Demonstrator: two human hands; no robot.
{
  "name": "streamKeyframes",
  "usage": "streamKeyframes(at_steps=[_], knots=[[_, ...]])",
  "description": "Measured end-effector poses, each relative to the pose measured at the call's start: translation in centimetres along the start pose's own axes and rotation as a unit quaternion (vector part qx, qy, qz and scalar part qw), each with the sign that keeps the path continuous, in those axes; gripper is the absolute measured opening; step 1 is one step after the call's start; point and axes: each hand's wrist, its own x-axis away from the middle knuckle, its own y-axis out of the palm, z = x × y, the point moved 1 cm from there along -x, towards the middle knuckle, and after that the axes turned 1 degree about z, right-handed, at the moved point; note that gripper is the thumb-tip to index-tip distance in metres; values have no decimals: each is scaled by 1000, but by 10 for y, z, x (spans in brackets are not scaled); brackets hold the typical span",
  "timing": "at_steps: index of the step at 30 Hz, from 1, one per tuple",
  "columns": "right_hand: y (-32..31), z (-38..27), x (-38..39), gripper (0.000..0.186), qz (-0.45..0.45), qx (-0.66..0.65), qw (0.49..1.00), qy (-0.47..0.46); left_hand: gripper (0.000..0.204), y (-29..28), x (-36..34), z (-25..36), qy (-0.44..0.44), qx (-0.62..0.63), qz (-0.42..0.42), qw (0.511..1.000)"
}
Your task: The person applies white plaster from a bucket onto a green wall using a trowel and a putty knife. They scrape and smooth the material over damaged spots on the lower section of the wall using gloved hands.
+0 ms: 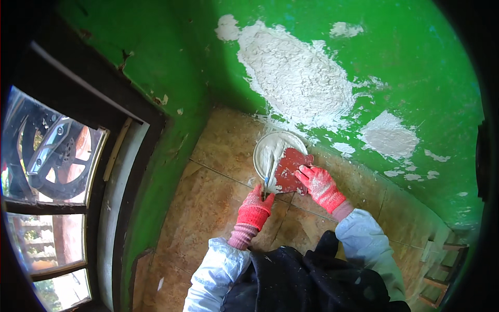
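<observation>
A round white tub (pixel 256 162) of white wall filler (pixel 275 145) stands on the floor below the patched wall. My right hand (pixel 321 187), in a filler-dusted red glove, grips a flat dark red spreader (pixel 292 167) that covers the tub's right side. White filler is smeared along the spreader's left edge. In its red glove, my left hand (pixel 254 209) is closed on a slim tool (pixel 266 182) with a bluish part. That tool points into the tub, and its far end cannot be made out against the filler.
Rough white filler patches (pixel 296 78) cover part of the green wall (pixel 416 78) ahead. A dark-framed glass door or window (pixel 47 208) is on the left, with a wheel visible through it. Brown tiles (pixel 192 208) make up the floor. A small wooden frame (pixel 436 283) stands at lower right.
</observation>
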Motion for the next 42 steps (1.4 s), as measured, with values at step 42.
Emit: streamKeyframes(at_steps=[42], knots=[[-101,39,-20,11,323,-469,715,405,34,21,-53,-27,56,130,22,990]])
